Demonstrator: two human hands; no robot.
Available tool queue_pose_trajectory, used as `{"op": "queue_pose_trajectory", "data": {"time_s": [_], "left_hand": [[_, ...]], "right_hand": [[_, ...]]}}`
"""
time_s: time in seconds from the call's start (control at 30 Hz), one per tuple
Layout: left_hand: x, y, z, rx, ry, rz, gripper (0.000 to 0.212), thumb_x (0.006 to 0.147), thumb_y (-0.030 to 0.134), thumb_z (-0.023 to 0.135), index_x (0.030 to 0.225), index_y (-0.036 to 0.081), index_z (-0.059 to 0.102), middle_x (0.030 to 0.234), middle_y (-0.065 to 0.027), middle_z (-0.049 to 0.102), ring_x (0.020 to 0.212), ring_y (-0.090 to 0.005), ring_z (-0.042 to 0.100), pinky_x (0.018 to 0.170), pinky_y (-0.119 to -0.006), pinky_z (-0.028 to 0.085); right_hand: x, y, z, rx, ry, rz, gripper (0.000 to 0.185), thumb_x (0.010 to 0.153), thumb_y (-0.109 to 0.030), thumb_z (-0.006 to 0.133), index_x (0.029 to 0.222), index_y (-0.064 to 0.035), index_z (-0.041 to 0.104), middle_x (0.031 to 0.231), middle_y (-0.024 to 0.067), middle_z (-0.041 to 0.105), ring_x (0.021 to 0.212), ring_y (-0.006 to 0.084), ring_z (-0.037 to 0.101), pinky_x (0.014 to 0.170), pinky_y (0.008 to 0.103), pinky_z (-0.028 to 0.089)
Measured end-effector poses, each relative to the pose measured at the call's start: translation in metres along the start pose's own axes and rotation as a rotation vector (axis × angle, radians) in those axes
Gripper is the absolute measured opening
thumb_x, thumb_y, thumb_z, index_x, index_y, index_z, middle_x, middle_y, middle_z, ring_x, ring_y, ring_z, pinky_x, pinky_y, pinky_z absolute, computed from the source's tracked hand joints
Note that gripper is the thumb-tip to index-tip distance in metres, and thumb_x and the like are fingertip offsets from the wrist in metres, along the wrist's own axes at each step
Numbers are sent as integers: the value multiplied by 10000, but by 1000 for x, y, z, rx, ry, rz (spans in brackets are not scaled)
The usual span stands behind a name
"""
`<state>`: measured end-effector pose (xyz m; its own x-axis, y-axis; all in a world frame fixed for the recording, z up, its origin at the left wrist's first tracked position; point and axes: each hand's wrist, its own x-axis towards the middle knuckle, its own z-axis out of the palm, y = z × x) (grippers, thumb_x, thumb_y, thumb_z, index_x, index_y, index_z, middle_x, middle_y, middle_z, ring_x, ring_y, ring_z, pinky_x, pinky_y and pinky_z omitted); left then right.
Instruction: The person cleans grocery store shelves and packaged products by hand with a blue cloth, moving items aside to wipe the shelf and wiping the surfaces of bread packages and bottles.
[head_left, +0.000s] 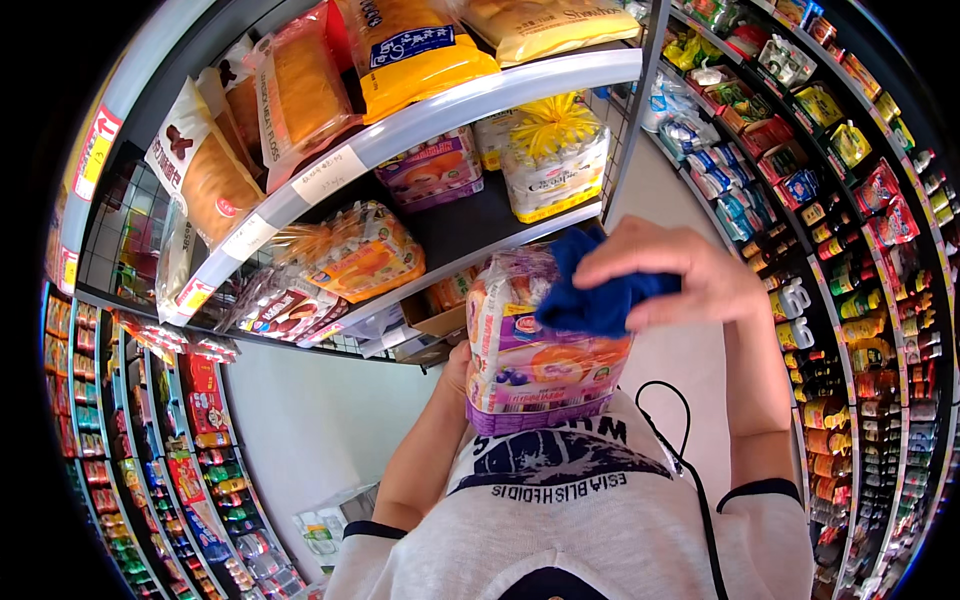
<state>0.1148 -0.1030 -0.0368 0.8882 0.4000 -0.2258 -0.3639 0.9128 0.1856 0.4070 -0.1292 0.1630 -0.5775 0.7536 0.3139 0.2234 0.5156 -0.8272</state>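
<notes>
A purple bag of packaged bread (551, 375) is held upright in front of my chest. My left hand (456, 367) grips its left side, with most of the fingers hidden behind the bag. Between the thumb and fingers of my right hand (675, 274) is a bunched dark blue cloth (600, 289). The cloth covers the bag's upper right part and appears to touch it. Ahead is a dark shelf (450, 217), where a similar purple bread bag (431, 169), an orange bread bag (367, 247) and a yellow-tied bread bag (559, 161) stand.
Large bread packs (300, 97) fill the upper shelf, behind a pale price rail (510, 86). An open cardboard box (431, 319) sits below the dark shelf. Stocked grocery shelves (832, 247) curve along the right, and drink shelves (217, 480) on the left. A black cable (694, 487) hangs by my shirt.
</notes>
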Motion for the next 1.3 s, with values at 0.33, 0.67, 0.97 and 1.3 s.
{"op": "queue_pose_trajectory", "data": {"time_s": [0.33, 0.67, 0.97, 1.3], "left_hand": [[-5, 0, -1, -28, 14, 20, 850, 674, 334, 768, 1360, 13, 382, 1297, -230, 495, 1165, -378, 514, 1002, -531, 390], [5, -1, 1, 14, -34, -25, 857, 651, 275, 786, 1356, 3, 380, 1291, -236, 497, 1163, -381, 515, 1001, -534, 391], [8, 7, 22, 106, -70, -48, 866, 631, 221, 801, 1352, -6, 379, 1286, -242, 499, 1161, -383, 516, 999, -537, 391], [2, 4, 14, 74, -96, -29, 884, 597, 163, 810, 1347, -18, 378, 1278, -248, 503, 1160, -388, 517, 1000, -542, 389]], "right_hand": [[-50, -20, 40, -411, -160, 162, 443, 644, -41, 697, 1077, -122, 652, 1089, 28, 614, 906, 262, 523, 784, 348, 471], [-68, -38, 26, -294, 196, 136, 334, 646, -12, 730, 976, -23, 684, 1041, 172, 628, 869, 300, 592, 770, 379, 458], [-1, -7, 12, -708, 450, -19, 315, 704, 3, 698, 1012, -46, 656, 1019, 123, 603, 927, 290, 576, 790, 374, 472], [20, -23, 63, -843, 405, -181, 418, 658, -22, 693, 1064, -110, 653, 1076, 61, 586, 947, 255, 540, 807, 343, 481]]}}
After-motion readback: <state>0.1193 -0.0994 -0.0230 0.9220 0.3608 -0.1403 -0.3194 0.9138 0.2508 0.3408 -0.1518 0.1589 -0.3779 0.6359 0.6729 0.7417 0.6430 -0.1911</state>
